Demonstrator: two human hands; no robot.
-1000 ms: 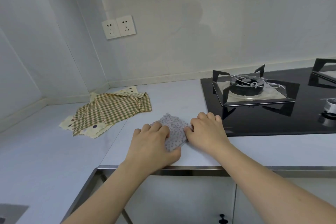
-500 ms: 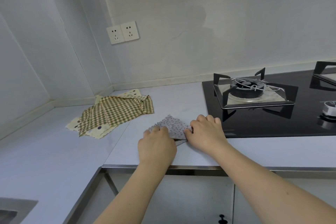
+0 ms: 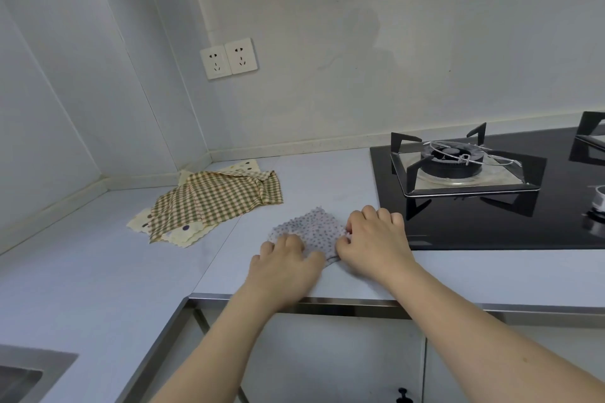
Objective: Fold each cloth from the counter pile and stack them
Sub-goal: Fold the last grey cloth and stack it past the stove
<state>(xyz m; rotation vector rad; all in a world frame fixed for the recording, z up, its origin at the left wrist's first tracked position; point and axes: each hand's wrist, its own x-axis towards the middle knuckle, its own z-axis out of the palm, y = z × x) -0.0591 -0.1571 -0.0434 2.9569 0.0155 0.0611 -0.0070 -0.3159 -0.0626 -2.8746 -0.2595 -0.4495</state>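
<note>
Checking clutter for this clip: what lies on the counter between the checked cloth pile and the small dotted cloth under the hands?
Nothing: in the head view, bare counter separates the checked cloth pile from the dotted cloth.

You look down at a pale grey counter (image 3: 98, 288) that wraps an inner corner, with plain whitish walls (image 3: 393, 42) rising behind it and a low upstand along their foot. On the far wall, left of centre, sits a double socket plate (image 3: 228, 58). To your right a black glass hob (image 3: 491, 213) is set into the counter, with a burner and its black pan support (image 3: 458, 163) on it, and a knob (image 3: 600, 198) at the right edge. Below the near counter edge you see white cabinet doors (image 3: 343, 363) with a small dark handle (image 3: 402, 394). At the near left corner a steel sink (image 3: 23, 376) shows. The light is soft and even.
</note>
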